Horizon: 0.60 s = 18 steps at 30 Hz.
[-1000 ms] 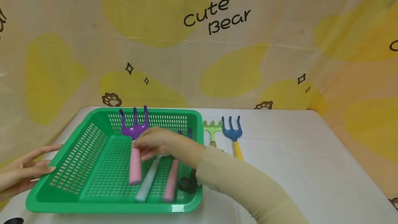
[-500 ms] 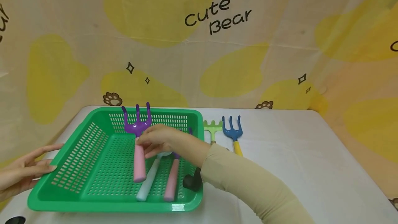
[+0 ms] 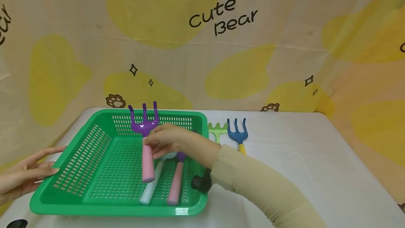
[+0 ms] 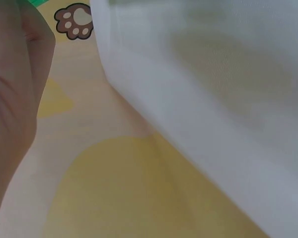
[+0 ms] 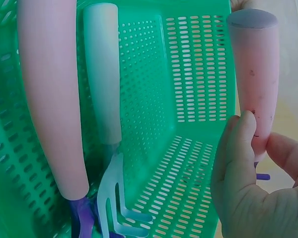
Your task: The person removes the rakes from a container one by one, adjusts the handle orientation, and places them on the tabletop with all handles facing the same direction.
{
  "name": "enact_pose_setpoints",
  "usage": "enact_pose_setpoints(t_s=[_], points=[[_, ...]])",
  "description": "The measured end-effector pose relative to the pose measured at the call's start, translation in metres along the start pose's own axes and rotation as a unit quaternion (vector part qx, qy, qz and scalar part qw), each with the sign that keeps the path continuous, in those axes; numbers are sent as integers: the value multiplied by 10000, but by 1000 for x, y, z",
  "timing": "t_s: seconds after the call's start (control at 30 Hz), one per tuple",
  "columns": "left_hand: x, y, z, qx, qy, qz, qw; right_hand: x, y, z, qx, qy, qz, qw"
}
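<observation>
My right hand (image 3: 167,138) pinches a hand fork (image 3: 148,161) near the top of its pink handle. The fork's purple three-tined head points up and away, above the green basket (image 3: 118,210). In the right wrist view, the thumb and fingers meet the fork's pink handle (image 5: 258,64). Inside the basket lie a pale blue rake (image 3: 152,187) and another pink-handled tool (image 3: 175,185) with a purple neck; its head is mostly hidden. My left hand (image 3: 25,175) holds the basket's left rim, thumb on top. Only part of the left hand (image 4: 15,74) shows in the left wrist view.
Right of the basket, a light green rake (image 3: 217,131) and a blue fork (image 3: 238,134) with a yellow handle lie on the white table (image 3: 300,164), partly behind my right arm. A black object (image 3: 201,183) sits by my sleeve. A patterned cloth (image 3: 177,66) stands behind.
My right hand has carried the hand fork to the right and slightly upward in the head view. The left hand keeps its place on the basket's rim.
</observation>
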<state>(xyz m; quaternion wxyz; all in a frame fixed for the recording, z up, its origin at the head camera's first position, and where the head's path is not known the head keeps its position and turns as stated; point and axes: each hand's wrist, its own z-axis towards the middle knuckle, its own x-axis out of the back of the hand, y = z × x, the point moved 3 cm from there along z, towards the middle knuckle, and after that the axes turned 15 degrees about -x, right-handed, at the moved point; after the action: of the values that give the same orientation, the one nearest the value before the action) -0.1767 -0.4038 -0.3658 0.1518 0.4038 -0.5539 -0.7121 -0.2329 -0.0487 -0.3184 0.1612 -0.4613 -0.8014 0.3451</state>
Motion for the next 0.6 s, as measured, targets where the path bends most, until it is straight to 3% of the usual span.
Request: enact_pose_setpoints(t_s=[0.6], points=[[-2,0,1,-10,168,88,9998,15,-1,-15,74,-92,-50,9999]])
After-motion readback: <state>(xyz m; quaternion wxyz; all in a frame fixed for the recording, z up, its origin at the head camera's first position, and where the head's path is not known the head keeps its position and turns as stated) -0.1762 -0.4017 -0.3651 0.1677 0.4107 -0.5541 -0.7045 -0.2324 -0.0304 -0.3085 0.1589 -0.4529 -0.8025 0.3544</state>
